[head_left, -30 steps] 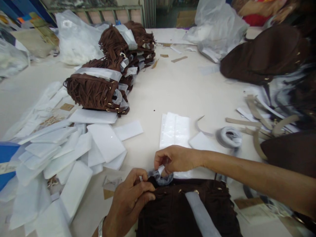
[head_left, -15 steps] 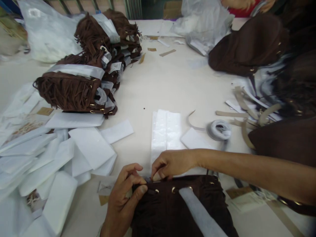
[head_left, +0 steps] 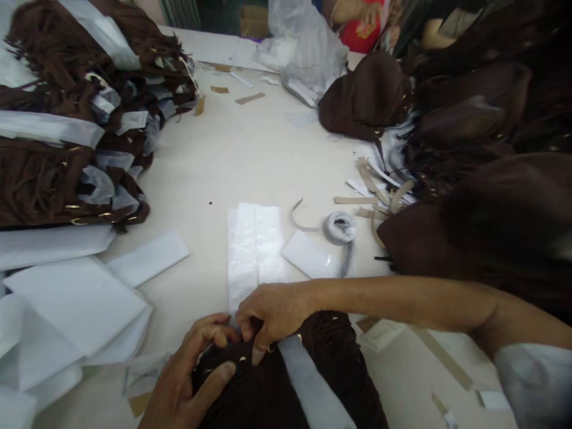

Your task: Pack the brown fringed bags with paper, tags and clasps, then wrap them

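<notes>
A dark brown bag [head_left: 250, 387] with gold eyelets along its upper edge lies at the bottom centre, wrapped by a whitish strip [head_left: 310, 381]. My left hand [head_left: 187, 372] grips its upper left corner, thumb on the near face and fingers over the far side. My right hand [head_left: 277, 313] reaches across from the right and pinches the upper edge beside an eyelet, thumb in front. Whatever lies beneath the right fingertips is hidden. Just beyond the hands is a flat stack of white plastic sleeves [head_left: 254, 244].
Wrapped brown fringed bags [head_left: 40, 179] are piled at left, above folded white packets [head_left: 80, 304]. A roll of grey tape [head_left: 339, 227] sits right of centre. More brown bags [head_left: 364, 95] and beige strips [head_left: 357, 201] lie at right. Another person's hand [head_left: 370, 12] shows at the back.
The view has swung right, so the table's things appear further left. My right thumb has come over the bag's near face, and my left thumb and fingers are spread wider at the corner.
</notes>
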Motion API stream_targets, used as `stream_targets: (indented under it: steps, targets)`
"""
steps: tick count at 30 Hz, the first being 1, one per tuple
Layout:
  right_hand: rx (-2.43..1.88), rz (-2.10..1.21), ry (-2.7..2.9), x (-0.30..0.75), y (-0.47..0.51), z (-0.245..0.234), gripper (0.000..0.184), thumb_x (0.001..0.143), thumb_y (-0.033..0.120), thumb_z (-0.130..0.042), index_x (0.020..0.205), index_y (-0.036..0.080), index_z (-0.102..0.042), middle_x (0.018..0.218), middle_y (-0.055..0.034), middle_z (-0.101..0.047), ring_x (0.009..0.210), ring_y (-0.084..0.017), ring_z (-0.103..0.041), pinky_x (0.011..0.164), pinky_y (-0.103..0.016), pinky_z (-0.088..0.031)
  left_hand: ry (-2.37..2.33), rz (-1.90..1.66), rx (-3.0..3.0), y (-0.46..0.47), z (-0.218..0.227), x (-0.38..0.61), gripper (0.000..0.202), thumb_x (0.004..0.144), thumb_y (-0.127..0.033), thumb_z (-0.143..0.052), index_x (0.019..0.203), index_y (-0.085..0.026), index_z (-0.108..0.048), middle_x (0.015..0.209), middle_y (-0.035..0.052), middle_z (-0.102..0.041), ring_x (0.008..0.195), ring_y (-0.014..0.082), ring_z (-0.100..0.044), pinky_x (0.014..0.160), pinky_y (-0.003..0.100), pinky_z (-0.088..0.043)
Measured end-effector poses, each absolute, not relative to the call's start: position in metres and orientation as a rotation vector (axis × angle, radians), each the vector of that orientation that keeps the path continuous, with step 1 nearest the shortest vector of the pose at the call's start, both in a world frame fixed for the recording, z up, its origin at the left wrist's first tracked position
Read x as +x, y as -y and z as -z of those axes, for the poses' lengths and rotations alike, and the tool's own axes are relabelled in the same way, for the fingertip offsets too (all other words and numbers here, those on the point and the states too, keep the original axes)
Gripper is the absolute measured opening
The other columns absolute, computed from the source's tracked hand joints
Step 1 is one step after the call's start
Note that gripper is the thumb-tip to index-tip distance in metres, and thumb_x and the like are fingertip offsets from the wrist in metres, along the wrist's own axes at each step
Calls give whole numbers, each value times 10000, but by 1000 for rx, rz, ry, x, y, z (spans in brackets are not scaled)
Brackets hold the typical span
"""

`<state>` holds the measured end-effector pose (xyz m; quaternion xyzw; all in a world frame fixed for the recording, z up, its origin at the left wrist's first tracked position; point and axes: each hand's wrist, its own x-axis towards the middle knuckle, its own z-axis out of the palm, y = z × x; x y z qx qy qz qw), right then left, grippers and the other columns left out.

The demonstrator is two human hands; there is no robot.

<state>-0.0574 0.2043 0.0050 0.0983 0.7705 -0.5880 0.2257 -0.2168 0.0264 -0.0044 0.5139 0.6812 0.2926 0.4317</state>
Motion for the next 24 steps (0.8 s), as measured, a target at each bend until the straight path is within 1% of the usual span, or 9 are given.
stream_targets:
  steps: [2, 4, 8, 12, 14, 16, 18, 21, 24]
  targets:
    - [301, 1610, -2170, -54, -201, -5, 249, 701, 344, -762, 825, 201, -600, 707, 79, -600, 697, -112, -580, 646, -202, -395, -1708, -690, 1277, -29, 3, -217, 378, 749, -529, -684, 979, -252, -570, 1275, 74, -586, 1126, 271, -597, 890, 351, -518]
    - [299, 1605, -2237, -51, -198, -3, 239, 710, 350, -754, 822, 200, -605, 722, 72, -602, 718, -114, -573, 658, -201, -391, -1667, -636, 1337, -32, 3, -218, 413, 708, -515, -731, 991, -256, -580, 1271, 70, -591, 1118, 272, -604, 903, 361, -523]
    - [359, 1451, -2493, -50, -188, 2, 227, 716, 317, -755, 805, 183, -595, 763, 41, -585, 763, -130, -547, 668, -206, -380, -1513, -554, 1477, -39, 12, -221, 332, 796, -421, -670, 1078, -271, -577, 1273, 53, -581, 1152, 242, -578, 978, 365, -488]
    - [474, 1377, -2580, -46, -180, -3, 242, 717, 323, -766, 823, 182, -600, 803, 30, -586, 769, -133, -545, 648, -203, -375, -1466, -523, 1527, -43, 12, -220, 296, 860, -438, -596, 1104, -273, -569, 1223, 39, -599, 1139, 231, -575, 997, 375, -467]
    - [542, 1419, -2605, -37, -176, -12, 198, 770, 328, -729, 848, 190, -610, 831, 26, -605, 779, -128, -561, 651, -198, -380, -1469, -481, 1538, -43, 5, -218, 303, 875, -460, -572, 1110, -269, -572, 1160, 36, -628, 1090, 233, -598, 969, 381, -482]
    - [769, 1390, -2756, -18, -173, -24, 124, 857, 314, -641, 894, 199, -610, 888, 9, -622, 813, -131, -576, 688, -207, -397, -1474, -450, 1556, -41, -4, -217, 313, 888, -465, -549, 1122, -260, -584, 1115, 39, -651, 1055, 235, -614, 939, 379, -500]
    - [1187, 1201, -2963, 12, -168, -34, 91, 925, 268, -538, 963, 204, -590, 968, -23, -617, 888, -148, -578, 773, -236, -414, -1497, -437, 1608, -38, -11, -216, 319, 885, -458, -550, 1130, -260, -603, 1116, 42, -661, 1059, 239, -616, 934, 378, -506]
    - [1817, 681, -2991, 72, -159, -36, 143, 935, 218, -481, 1064, 197, -540, 1095, -80, -572, 1037, -206, -544, 892, -305, -413, -1583, -445, 1746, -33, -17, -211, 328, 871, -419, -564, 1167, -287, -617, 1187, 33, -650, 1110, 241, -599, 972, 389, -491]
    - [2047, 335, -2814, 135, -149, -24, 151, 931, 233, -468, 1064, 188, -521, 1127, -116, -544, 1075, -245, -532, 910, -340, -422, -1644, -459, 1882, -29, -23, -198, 391, 880, -334, -529, 1265, -287, -576, 1254, 40, -630, 1163, 239, -577, 1033, 411, -449]
